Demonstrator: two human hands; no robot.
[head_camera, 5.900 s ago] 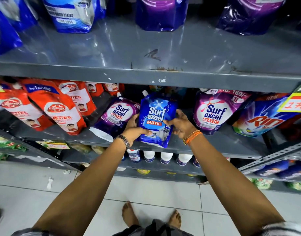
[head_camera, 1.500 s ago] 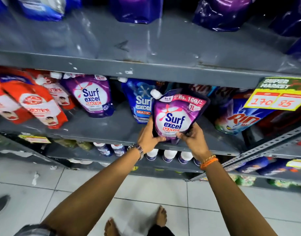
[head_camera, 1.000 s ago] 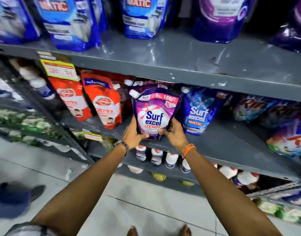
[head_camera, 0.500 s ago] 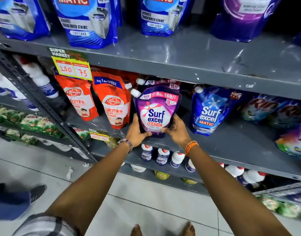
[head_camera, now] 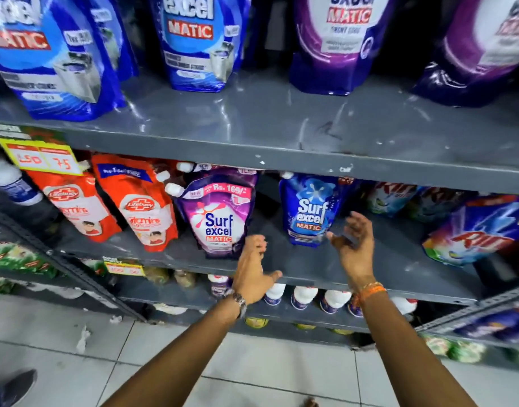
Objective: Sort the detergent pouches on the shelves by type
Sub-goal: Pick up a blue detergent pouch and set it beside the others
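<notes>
Two bare hands hang in front of the middle shelf [head_camera: 384, 259] and neither holds anything: the left hand [head_camera: 252, 271] has its fingers loosely curled and its thumb out, the right hand [head_camera: 353, 248] is spread wide. Half a second ago both were clasped on the purple Surf Excel Matic pouch [head_camera: 220, 218]; they have let it go, and it now stands upright on the shelf just left of the left hand's fingertips, with at least one more purple pouch close behind it. One blue Surf Excel Matic pouch [head_camera: 309, 211] stands just beyond the right hand's thumb, with a bare strip of shelf between it and the purple one. Further left of the grip are two red Lifebuoy pouches [head_camera: 140, 207]; out to the right, the Rin pouches [head_camera: 475, 233] – two or three, blurred.

On the upper shelf [head_camera: 281, 124] above the hands I count two large blue Surf Excel Matic pouches [head_camera: 193, 39] and two large purple ones [head_camera: 340, 39]. A yellow price tag [head_camera: 44, 157] reading 150 and 75 hangs on its edge at the far left.

The shelves are scuffed grey metal. Below the wrists runs a row of white-capped bottles [head_camera: 303, 296], and under that a floor of pale tiles [head_camera: 267, 365].
</notes>
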